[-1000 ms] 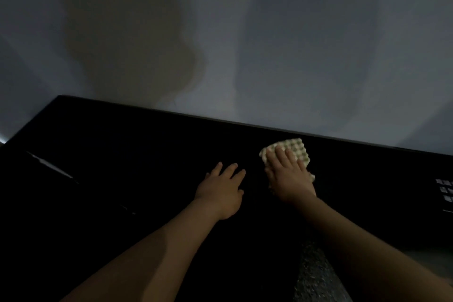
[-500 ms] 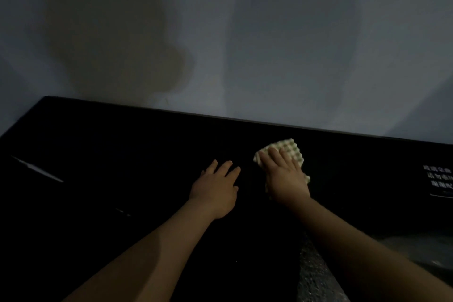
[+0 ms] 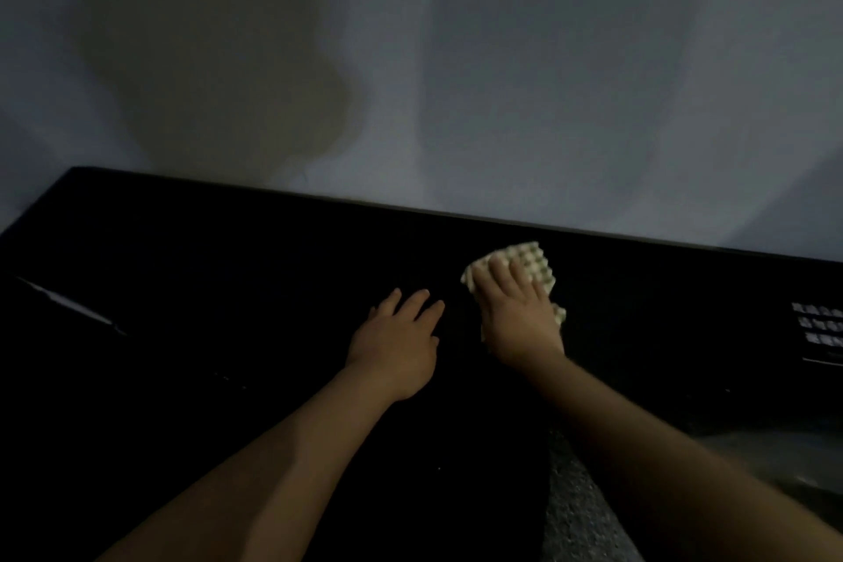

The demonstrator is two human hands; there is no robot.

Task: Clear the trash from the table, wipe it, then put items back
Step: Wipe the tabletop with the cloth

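- The room is dim. The counter (image 3: 228, 287) is black and hard to see, and it runs along a gray wall (image 3: 410, 59).
- A pale, bumpy cloth (image 3: 534, 264) lies on the counter, near the back edge by the wall. This is the thing that does the wiping.
- The right hand (image 3: 515, 317) lies flat on top of the cloth. Its fingers (image 3: 501, 272) are straight and pressed down, not curled around it. I think a flat hand pushes the whole cloth onto the counter, so it rubs more of the top at once.
- The left hand (image 3: 397, 345) rests flat on the counter, just beside the right hand and not touching the cloth. Its fingers (image 3: 416, 305) are loose and spread, and they hold nothing. I think it is there to prop the person up as they lean forward.
- I see no trash on the dark top, so the job looks like it is at the wiping part. Putting things back is not done yet.
- Far to the right there is a label (image 3: 819, 324) with small white writing, too blurry to read. To the left there is a thin pale streak (image 3: 68, 303), and I cannot tell what it is.
- A speckled floor (image 3: 579, 511) shows between the arms, at the bottom.
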